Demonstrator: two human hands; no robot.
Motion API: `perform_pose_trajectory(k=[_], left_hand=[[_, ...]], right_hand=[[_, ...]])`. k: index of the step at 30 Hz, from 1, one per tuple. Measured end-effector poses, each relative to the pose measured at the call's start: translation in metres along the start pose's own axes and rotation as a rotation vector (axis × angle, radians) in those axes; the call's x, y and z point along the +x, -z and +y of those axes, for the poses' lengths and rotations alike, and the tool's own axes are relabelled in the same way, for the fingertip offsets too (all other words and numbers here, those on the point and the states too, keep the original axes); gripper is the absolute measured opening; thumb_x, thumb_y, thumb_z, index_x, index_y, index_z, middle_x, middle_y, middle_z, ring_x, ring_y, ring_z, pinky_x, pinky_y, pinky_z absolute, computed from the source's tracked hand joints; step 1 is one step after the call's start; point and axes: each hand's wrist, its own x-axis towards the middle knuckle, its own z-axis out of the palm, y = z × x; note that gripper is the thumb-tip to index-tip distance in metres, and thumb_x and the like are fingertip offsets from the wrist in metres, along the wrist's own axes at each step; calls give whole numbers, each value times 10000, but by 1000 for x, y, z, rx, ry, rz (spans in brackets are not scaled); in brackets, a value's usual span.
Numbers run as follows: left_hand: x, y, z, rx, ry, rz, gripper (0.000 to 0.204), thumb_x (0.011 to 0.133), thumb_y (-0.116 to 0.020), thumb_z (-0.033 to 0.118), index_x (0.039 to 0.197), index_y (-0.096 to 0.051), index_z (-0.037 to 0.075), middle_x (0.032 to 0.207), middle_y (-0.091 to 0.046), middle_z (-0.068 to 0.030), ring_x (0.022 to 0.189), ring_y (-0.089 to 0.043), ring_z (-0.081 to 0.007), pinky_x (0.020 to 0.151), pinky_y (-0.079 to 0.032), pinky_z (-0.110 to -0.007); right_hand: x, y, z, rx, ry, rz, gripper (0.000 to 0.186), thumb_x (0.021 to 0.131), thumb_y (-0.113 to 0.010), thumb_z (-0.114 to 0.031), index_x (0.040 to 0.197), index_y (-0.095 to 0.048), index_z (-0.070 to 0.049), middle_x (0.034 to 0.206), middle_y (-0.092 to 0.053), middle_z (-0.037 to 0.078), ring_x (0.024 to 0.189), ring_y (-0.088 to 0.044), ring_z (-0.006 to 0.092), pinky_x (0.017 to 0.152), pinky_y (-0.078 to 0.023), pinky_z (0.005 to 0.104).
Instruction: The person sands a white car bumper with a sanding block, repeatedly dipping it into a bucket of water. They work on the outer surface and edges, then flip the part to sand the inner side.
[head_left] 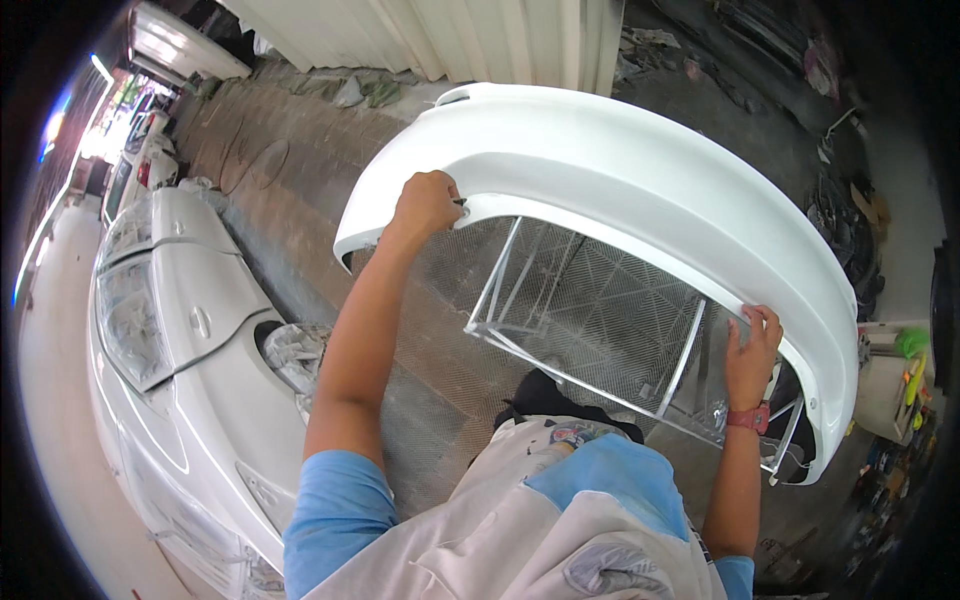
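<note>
A large curved white car bumper [620, 150] rests across a light metal frame stand [580, 375] in front of me. My left hand [428, 203] is closed at the bumper's inner edge, left of the middle. A small dark bit shows at its fingertips, too small to name. Over on the right, my right hand [752, 355] grips the bumper's near edge, its fingers curled on the white rim. A red watch [749, 417] is on that wrist.
A white car [205, 330] partly wrapped in clear plastic stands close on my left. Behind the bumper rises a pale ribbed panel [440, 40]. Dark clutter [845, 230] lies along the right side, near a bin [893, 385] with green and yellow items.
</note>
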Motion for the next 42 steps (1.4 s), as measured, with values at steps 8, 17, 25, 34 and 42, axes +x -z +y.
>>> perform_pose_trajectory(k=[8,17,25,34,42], left_hand=[[22,3,3,410,-631,0,85,807,-766,15,889,-767,38,928,-765,-167,874,-764,-348,829,-618,-430],[1,-9,5,349,-450,94,126,845,-740,13,969,-755,26,1009,-751,-180,964,-761,-340,856,-620,-440],[3,81,1,137,-44,57,257,784,-817,133,989,-811,-21,1004,-790,-243,938,-782,-370,861,-612,-438],[-6,37,-9,-39,-110,-20,276,802,-858,195,1015,-821,22,977,-801,-197,922,-782,-331,862,-594,-407],[20,-8,-21,274,-556,66,43,786,-714,41,798,-726,2,844,-707,-233,842,-700,-440,775,-550,-539]], right_hand=[[-3,-8,-4,-71,-80,14,341,1016,-721,-231,1274,-656,-17,1341,-592,199,1276,-574,409,1062,-505,513],[-2,-9,-12,-144,-88,1,362,1020,-715,-261,1274,-647,-13,1320,-590,188,1254,-581,413,1043,-512,498],[-3,-12,-21,-215,-87,-18,475,1024,-705,-381,1304,-639,-3,1358,-581,202,1266,-570,420,1050,-501,524],[-4,-12,-17,-201,-142,-27,517,1027,-703,-422,1330,-641,-8,1376,-582,226,1284,-569,429,1047,-518,516],[-6,-29,-19,-240,-107,76,581,1006,-698,-499,1293,-683,5,1421,-622,250,1332,-574,451,1061,-544,540]])
